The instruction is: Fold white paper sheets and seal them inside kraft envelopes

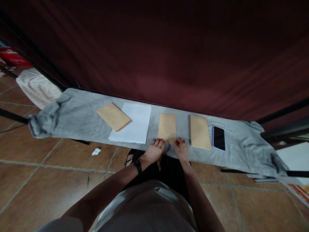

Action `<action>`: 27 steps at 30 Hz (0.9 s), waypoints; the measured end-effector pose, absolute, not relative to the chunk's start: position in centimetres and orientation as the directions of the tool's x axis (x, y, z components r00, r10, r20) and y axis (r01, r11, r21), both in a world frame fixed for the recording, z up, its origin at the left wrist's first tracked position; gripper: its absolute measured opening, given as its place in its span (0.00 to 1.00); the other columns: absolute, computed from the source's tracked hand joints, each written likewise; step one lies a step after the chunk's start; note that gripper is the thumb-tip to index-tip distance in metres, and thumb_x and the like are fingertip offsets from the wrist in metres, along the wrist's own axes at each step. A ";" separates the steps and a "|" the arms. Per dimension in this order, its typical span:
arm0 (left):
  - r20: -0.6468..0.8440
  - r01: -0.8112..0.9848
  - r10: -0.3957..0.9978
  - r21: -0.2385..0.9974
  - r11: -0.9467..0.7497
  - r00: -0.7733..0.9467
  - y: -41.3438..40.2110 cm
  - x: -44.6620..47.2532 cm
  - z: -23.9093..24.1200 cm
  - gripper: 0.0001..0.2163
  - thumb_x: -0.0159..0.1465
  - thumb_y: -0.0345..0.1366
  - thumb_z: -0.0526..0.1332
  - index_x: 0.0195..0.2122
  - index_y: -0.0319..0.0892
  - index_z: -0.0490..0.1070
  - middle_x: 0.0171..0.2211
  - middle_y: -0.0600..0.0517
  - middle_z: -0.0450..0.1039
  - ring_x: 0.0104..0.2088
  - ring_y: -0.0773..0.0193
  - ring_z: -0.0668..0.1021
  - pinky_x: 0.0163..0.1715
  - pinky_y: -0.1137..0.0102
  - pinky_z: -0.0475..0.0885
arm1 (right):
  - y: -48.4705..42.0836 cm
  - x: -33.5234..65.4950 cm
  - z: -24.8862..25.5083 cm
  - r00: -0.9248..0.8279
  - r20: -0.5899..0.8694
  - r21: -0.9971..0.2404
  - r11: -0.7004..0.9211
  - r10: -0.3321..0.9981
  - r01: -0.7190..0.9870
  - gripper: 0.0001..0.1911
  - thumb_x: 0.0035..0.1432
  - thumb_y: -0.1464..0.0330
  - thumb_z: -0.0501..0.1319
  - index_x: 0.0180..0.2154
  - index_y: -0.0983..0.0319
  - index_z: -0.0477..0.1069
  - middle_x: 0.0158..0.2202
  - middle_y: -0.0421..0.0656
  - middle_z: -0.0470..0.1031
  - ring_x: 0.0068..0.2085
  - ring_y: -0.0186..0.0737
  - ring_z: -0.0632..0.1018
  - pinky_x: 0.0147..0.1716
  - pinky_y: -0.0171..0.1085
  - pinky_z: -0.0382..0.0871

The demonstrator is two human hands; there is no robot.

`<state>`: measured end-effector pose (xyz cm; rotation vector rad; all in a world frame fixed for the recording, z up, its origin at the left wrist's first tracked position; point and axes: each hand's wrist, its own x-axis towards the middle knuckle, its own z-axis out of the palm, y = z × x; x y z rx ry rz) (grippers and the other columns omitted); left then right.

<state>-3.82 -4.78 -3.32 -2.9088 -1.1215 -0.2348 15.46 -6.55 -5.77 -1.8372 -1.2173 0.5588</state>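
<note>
A brown paper envelope [167,125] lies upright on the grey cloth in front of me. My left hand [155,149] rests at its lower left corner, fingers stretched out and lying on the edge. At the lower right corner, the curled fingers of my right hand [181,149] pinch the edge of the same envelope. To the right is a stack of brown envelopes [200,132]. On the left, more brown envelopes [113,116] lie slanted, partly over a stack of white paper sheets [137,124].
A phone [219,138] with a dark screen lies right of the envelope stack. Grey cloth [77,116] covers the narrow table, wrinkled at both ends. A dark red curtain [154,64] hangs behind it. A crumpled white scrap [96,151] is on the tiled floor.
</note>
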 end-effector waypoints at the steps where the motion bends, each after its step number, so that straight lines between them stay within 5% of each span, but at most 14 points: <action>1: 0.137 0.665 0.663 0.037 -0.746 0.736 -4.6 -3.7 -3.1 0.19 0.69 0.27 0.52 0.61 0.34 0.66 0.61 0.36 0.69 0.61 0.47 0.72 0.58 0.55 0.68 | -6.4 15.8 -5.9 0.433 0.067 -0.857 -0.170 0.899 0.486 0.15 0.60 0.59 0.57 0.39 0.60 0.77 0.36 0.49 0.78 0.40 0.47 0.77 0.45 0.46 0.72; 6: 0.132 0.672 0.671 0.044 -0.739 0.729 -4.3 -3.1 -2.9 0.21 0.68 0.24 0.52 0.62 0.37 0.64 0.58 0.38 0.70 0.62 0.48 0.70 0.54 0.56 0.70 | -6.7 15.8 -6.4 0.434 -0.005 -0.961 -0.125 0.901 0.247 0.21 0.59 0.53 0.57 0.43 0.62 0.75 0.38 0.47 0.79 0.39 0.45 0.80 0.40 0.46 0.77; 8: 0.130 0.670 0.666 0.019 -0.743 0.735 -4.3 -3.0 -2.9 0.20 0.69 0.24 0.51 0.61 0.37 0.65 0.57 0.39 0.71 0.61 0.49 0.71 0.54 0.56 0.70 | -7.1 15.2 -6.5 0.441 -0.114 -0.993 -0.102 0.890 -0.051 0.19 0.55 0.53 0.63 0.40 0.60 0.74 0.38 0.45 0.79 0.39 0.44 0.81 0.42 0.47 0.79; 11: 0.124 0.671 0.665 -0.009 -0.741 0.736 -4.5 -3.0 -2.8 0.19 0.69 0.23 0.49 0.60 0.37 0.65 0.56 0.41 0.72 0.61 0.50 0.71 0.54 0.57 0.70 | -7.4 14.2 -6.6 0.384 -0.306 -0.886 -0.113 0.871 -0.450 0.17 0.44 0.57 0.73 0.32 0.58 0.72 0.34 0.42 0.79 0.37 0.45 0.82 0.46 0.51 0.79; 21: 0.113 0.703 0.701 0.021 -0.710 0.704 -4.9 -3.0 -2.6 0.19 0.69 0.25 0.51 0.60 0.39 0.66 0.58 0.41 0.71 0.62 0.51 0.70 0.56 0.56 0.69 | -7.1 12.1 -5.6 0.266 -0.466 -0.792 -0.265 0.844 -0.550 0.18 0.42 0.57 0.76 0.29 0.59 0.73 0.34 0.45 0.83 0.41 0.48 0.83 0.48 0.48 0.77; 27: 0.290 0.715 0.815 0.391 -0.580 0.502 -4.2 -3.8 -3.4 0.17 0.73 0.35 0.52 0.62 0.42 0.64 0.61 0.43 0.69 0.61 0.54 0.72 0.59 0.58 0.69 | -6.8 11.1 -5.1 0.366 -0.451 -0.810 -0.201 0.814 -0.551 0.19 0.44 0.55 0.75 0.29 0.58 0.70 0.27 0.39 0.78 0.33 0.44 0.82 0.38 0.42 0.79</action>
